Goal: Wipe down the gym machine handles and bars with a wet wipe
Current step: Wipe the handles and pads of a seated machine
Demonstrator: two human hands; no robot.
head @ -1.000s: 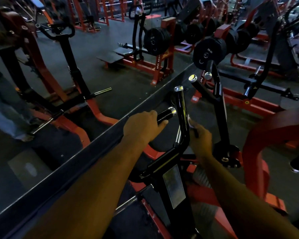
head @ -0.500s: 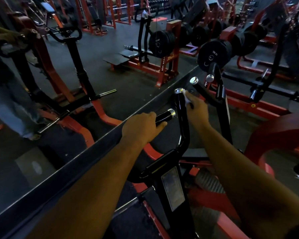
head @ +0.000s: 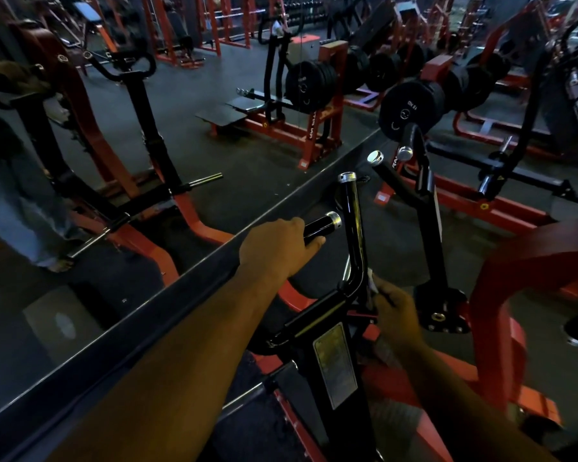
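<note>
A black machine arm rises in front of me, with an upright bar [head: 351, 225] capped in chrome and a short side handle [head: 321, 224] that also ends in a chrome cap. My left hand [head: 276, 246] is closed around the side handle. My right hand [head: 394, 310] sits low at the bend of the upright bar, pinching a white wet wipe [head: 371, 284] against the bar. Only a small corner of the wipe shows above my fingers. A second pair of black handles [head: 401, 191] stands just to the right.
A large mirror [head: 114, 195] with a dark frame fills the left and reflects a red machine and a standing person in jeans. Black weight plates [head: 411, 108] hang on a red rack behind. A red frame curve [head: 528, 261] stands at right.
My right hand has slid down the upright bar with the wipe, from near the chrome cap to the bend at the bottom. My left hand has kept its hold on the side handle.
</note>
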